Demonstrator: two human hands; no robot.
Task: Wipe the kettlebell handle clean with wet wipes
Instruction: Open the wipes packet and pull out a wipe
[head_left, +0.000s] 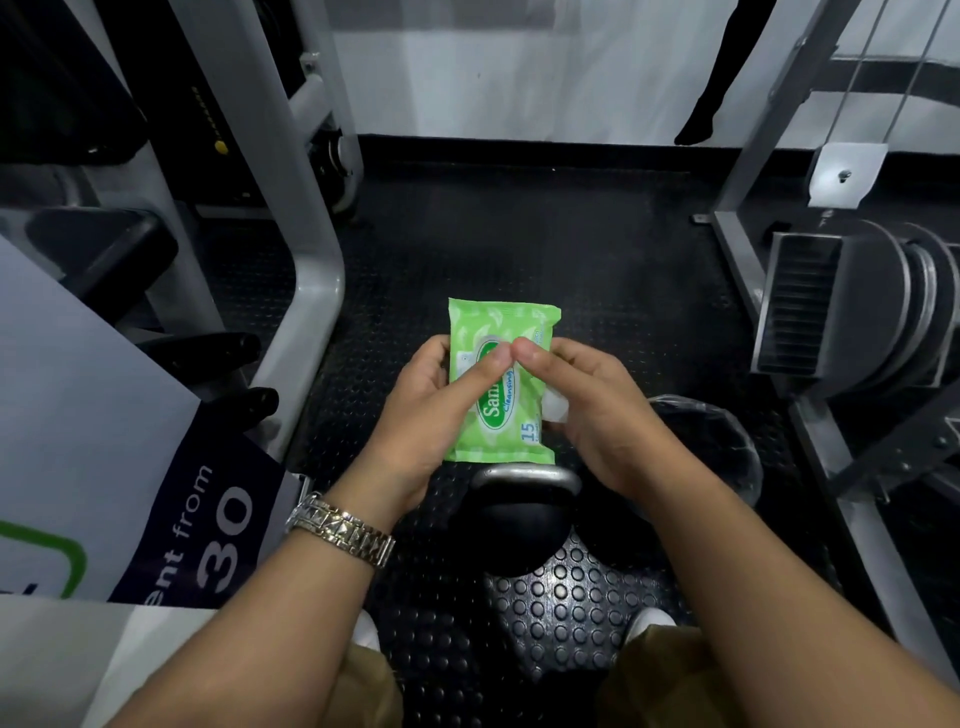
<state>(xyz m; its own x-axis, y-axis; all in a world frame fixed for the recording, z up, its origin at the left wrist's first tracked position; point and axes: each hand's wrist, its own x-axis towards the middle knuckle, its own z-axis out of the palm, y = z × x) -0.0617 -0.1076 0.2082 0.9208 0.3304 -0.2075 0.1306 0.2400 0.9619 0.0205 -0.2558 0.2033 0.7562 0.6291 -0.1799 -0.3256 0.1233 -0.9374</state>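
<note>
The kettlebell (511, 519) stands on the floor at lower centre of the frame, just below your hands, and its grey handle (524, 474) arches across the top of the black body. Neither hand touches the handle. Its upper edge meets the bottom edge of the pack of wet wipes (488, 431) in the picture, so you cannot tell how far above it the pack is held. You hold that green pack upright between both hands at the centre of the frame. Your left hand (426, 410) grips its left edge, with fingers curled behind and the thumb laid across the printed front. Your right hand (592, 415) grips the right edge, with its thumb tip meeting the left thumb on the front label. A small white bit shows by your right fingers at the pack's right side. Whether it is a wipe or a peeled flap is unclear. Your thumbs cover part of the label, and the kettlebell's base blends into shadow. A metal watch (340, 530) sits on your left wrist. The studded rubber floor (571, 623) spreads around the kettlebell, with your shoes (649, 621) partly hidden by your arms at the bottom. A dark bin (727, 441) with a clear liner stands to the right of your right hand, half hidden by it. A grey machine frame (291, 234) rises at upper left, weight plates (883, 312) hang at the right edge, and a banner (208, 530) is cut off at lower left.
</note>
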